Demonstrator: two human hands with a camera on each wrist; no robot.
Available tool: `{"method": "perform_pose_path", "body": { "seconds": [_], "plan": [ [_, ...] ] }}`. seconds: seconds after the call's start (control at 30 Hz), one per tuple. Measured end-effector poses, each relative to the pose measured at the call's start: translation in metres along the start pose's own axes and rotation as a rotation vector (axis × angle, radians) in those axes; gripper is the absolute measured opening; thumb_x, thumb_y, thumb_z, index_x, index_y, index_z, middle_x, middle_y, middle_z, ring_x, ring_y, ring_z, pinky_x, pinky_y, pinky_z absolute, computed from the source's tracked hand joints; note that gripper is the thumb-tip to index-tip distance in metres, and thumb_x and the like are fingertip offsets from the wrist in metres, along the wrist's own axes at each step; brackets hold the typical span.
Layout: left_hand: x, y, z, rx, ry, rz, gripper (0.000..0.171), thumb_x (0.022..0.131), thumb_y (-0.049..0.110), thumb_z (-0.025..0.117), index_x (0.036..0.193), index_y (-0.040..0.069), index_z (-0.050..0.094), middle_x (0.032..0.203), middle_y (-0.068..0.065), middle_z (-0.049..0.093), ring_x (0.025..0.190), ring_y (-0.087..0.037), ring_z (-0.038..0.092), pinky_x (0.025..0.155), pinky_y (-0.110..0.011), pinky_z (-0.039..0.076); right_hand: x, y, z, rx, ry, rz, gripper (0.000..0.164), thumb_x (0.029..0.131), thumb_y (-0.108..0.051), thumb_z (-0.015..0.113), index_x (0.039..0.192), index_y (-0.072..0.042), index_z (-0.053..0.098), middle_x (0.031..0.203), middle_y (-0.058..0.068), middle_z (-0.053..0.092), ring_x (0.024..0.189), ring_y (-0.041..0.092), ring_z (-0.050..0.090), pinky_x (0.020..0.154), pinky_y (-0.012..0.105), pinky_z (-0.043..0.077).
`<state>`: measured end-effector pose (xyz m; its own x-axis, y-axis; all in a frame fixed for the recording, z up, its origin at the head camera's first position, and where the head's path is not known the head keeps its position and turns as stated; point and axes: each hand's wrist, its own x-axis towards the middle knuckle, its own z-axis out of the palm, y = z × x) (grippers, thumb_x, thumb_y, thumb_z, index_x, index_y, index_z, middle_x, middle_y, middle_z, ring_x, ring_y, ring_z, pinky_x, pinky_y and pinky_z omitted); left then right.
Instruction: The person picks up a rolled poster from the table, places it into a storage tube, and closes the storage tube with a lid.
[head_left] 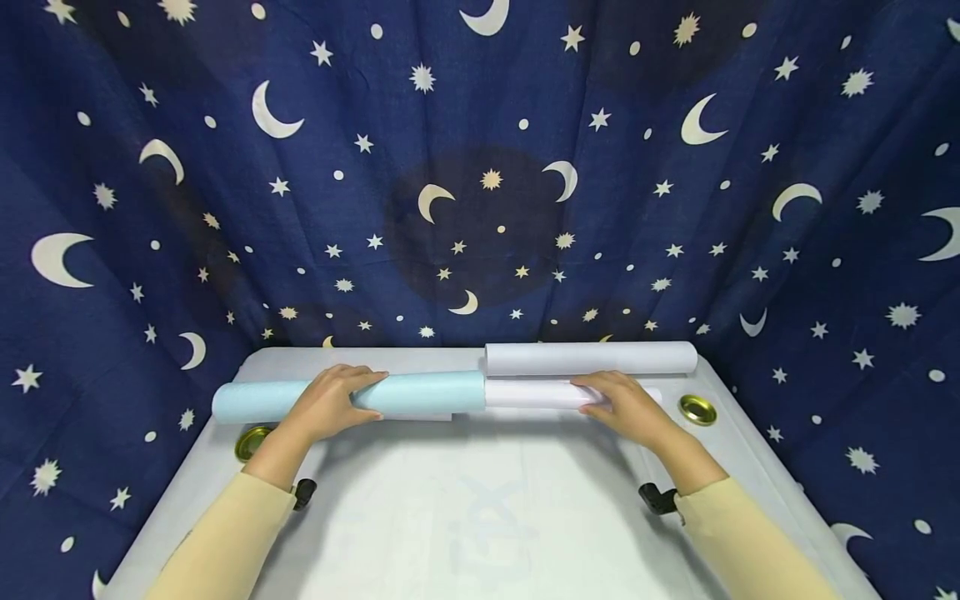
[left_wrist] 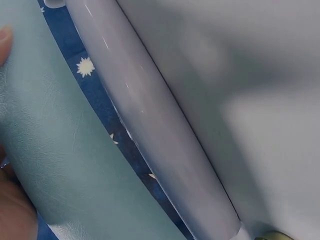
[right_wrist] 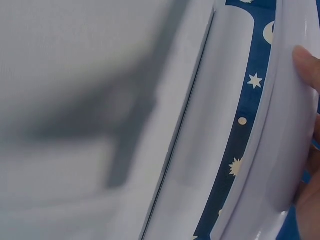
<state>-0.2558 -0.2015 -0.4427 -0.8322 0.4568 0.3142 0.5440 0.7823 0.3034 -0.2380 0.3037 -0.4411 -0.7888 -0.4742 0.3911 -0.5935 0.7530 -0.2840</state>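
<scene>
My left hand (head_left: 330, 404) grips a long light blue roll (head_left: 431, 393) from above, thumb on the near side. A narrower glossy white roll (head_left: 528, 394) is held by my right hand (head_left: 626, 408), fingers and thumb curled round it. The two rolls lie end to end, and the white one meets the blue roll's right end; whether it sits inside or behind that end, I cannot tell. In the left wrist view a glossy pale roll (left_wrist: 150, 115) lies on the table beside the blue one. Another white roll (right_wrist: 215, 100) shows beside the held one in the right wrist view.
A thicker white roll (head_left: 592, 358) lies at the table's back right. One round gold-coloured dish or lid (head_left: 697, 410) lies right of my right hand; another (head_left: 250, 443) is partly hidden by my left wrist. Blue curtains (head_left: 480, 125) with moons and stars surround the white table (head_left: 480, 517).
</scene>
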Motion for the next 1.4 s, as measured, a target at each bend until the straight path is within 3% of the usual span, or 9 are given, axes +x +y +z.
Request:
{"method": "perform_pose_path", "body": {
  "seconds": [0.43,0.77,1.13,1.4],
  "plan": [
    [-0.002,0.015,0.007,-0.058,0.0,0.036,0.071,0.07,0.04,0.091,0.134,0.022,0.067,0.126,-0.007,0.068,0.119,-0.036,0.059,0.106,-0.056,0.038,0.003,-0.011,0.01,0.026,0.003,-0.062,0.046,0.081,-0.014,0.083,0.125,-0.011,0.069,0.122,0.009,0.068,0.114,0.032,0.061,0.099,0.051,0.045],
    [-0.001,0.021,0.009,-0.1,-0.037,-0.027,0.071,0.07,0.04,0.091,0.134,0.025,0.066,0.13,-0.008,0.066,0.121,-0.035,0.058,0.105,-0.057,0.04,0.007,-0.017,0.016,0.075,-0.008,-0.05,0.045,0.084,-0.018,0.082,0.127,-0.013,0.069,0.124,0.008,0.067,0.117,0.032,0.06,0.101,0.051,0.045],
    [0.002,0.022,0.011,-0.155,-0.033,-0.018,0.071,0.068,0.044,0.092,0.133,0.026,0.068,0.127,0.004,0.068,0.112,-0.022,0.063,0.095,-0.046,0.05,0.013,-0.019,0.018,0.083,0.003,-0.033,0.046,0.085,-0.023,0.081,0.129,-0.018,0.069,0.125,0.004,0.067,0.115,0.027,0.06,0.099,0.049,0.046],
    [0.001,0.025,0.012,-0.11,-0.046,-0.045,0.071,0.068,0.052,0.089,0.133,0.034,0.067,0.126,0.007,0.068,0.114,-0.02,0.062,0.094,-0.047,0.05,0.017,-0.021,0.02,0.078,0.005,-0.054,0.046,0.085,-0.025,0.082,0.128,-0.018,0.069,0.124,0.003,0.068,0.114,0.025,0.061,0.099,0.049,0.047]
  ]
}}
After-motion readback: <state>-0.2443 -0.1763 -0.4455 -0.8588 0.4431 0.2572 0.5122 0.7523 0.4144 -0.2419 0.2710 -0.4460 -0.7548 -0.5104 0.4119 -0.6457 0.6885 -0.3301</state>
